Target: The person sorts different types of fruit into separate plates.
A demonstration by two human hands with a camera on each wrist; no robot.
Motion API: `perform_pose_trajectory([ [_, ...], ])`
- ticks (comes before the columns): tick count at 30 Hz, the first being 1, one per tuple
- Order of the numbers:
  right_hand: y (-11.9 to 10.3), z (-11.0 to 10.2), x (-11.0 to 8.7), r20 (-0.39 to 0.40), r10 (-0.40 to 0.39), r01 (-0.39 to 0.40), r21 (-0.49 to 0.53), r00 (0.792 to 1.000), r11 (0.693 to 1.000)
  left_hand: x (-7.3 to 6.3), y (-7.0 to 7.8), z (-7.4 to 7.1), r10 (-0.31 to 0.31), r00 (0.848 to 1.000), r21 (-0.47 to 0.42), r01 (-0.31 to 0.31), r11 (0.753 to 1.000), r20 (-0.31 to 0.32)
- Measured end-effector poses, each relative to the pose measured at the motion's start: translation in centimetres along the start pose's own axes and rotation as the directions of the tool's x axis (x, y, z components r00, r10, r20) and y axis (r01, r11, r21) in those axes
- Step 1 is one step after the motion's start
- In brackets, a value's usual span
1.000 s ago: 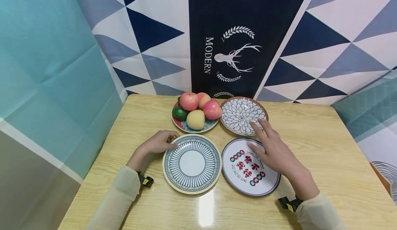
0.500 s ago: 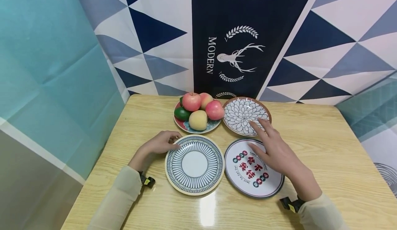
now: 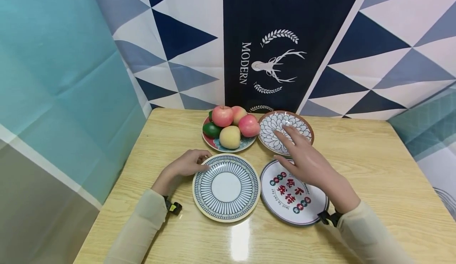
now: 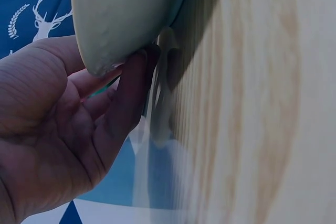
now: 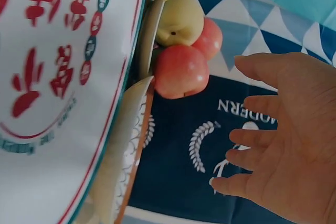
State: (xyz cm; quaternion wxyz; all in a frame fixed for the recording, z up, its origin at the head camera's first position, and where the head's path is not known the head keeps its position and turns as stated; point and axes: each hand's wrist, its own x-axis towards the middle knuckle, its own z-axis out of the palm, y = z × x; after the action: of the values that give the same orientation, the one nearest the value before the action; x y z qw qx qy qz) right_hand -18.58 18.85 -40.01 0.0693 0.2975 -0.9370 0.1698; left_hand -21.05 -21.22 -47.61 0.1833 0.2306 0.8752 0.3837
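My left hand (image 3: 187, 164) grips the left rim of a plate with a blue striped border (image 3: 226, 210). The left wrist view has the thumb over the rim and the curled fingers (image 4: 123, 103) beneath it. My right hand (image 3: 309, 164) hovers with spread fingers, holding nothing. It overlaps the white plate with red characters (image 3: 285, 212) and the brown-rimmed petal-patterned plate (image 3: 270, 131) behind it. In the right wrist view, the right hand (image 5: 286, 135) is apart from the white plate (image 5: 58, 145) and the fruit.
Behind the striped plate, a red and blue plate (image 3: 213, 144) bears several fruits, among them a pink apple (image 3: 222, 116), a yellow fruit (image 3: 230, 137) and a dark green fruit (image 3: 211, 130). A patterned wall (image 3: 185, 38) rises behind the wooden table (image 3: 374, 169).
My right hand has moved forward and slightly left, farther over the petal-patterned plate. My left hand keeps its grip on the striped plate. The head view has shifted slightly.
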Motion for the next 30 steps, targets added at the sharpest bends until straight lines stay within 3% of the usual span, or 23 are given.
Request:
perform_pose_trajectory([
  [19,-0.6,2.1,6.5,0.07,-0.134,0.133,0.019,0.989,0.991,0.3,0.5,-0.3,-0.046,0.999,0.023,0.046,0.999,-0.001],
  [30,-0.1,3.8,9.4,0.036,-0.18,0.178,0.033,0.983,0.983,0.1,0.7,-0.2,-0.04,0.999,0.005,0.04,0.999,-0.008],
])
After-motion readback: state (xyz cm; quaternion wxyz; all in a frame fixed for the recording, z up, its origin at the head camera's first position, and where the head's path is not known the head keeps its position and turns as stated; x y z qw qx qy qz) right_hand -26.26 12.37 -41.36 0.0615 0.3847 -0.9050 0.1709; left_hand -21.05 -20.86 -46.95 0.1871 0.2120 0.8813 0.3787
